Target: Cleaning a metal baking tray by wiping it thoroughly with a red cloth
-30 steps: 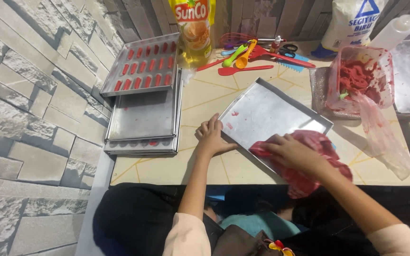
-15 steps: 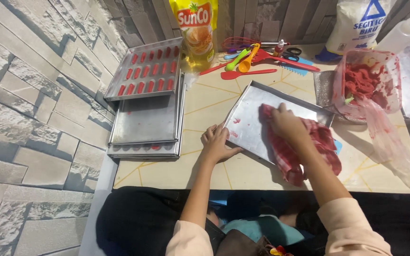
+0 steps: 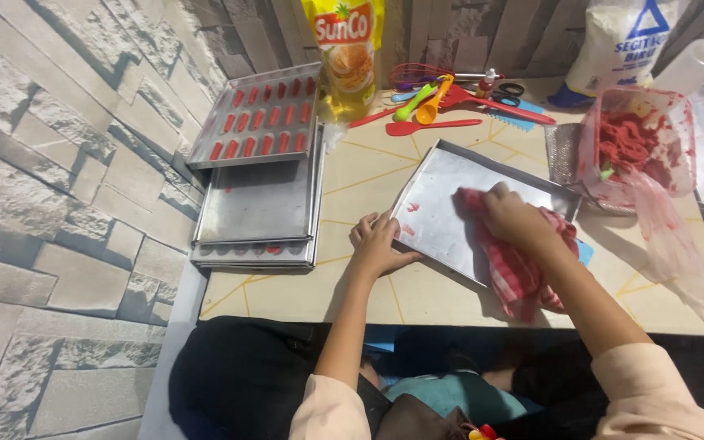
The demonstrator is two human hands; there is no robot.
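A low tabletop [image 3: 450,297] of pale cream tile with thin yellow lines runs between grey stone-pattern walls on the left and at the back. Near its front edge lies an empty metal baking tray [image 3: 437,220], turned at an angle. The left hand [image 3: 378,244] rests flat at the tray's near-left corner, fingers spread and holding nothing — the fingertips touch the tray's rim. The right hand [image 3: 515,216] presses down on a red checked cloth [image 3: 523,265] lying across the tray's right half and spilling over its front edge; the fingers are curled over the cloth, gripping it. At the left edge sits a stack of trays [image 3: 258,204], the top one lined with red pieces. Along the back edge stand a yellow oil pouch [image 3: 348,49], coloured spatulas [image 3: 450,102] and a white bag [image 3: 617,41]; at the back right, a plastic bag of red dough [image 3: 633,147].
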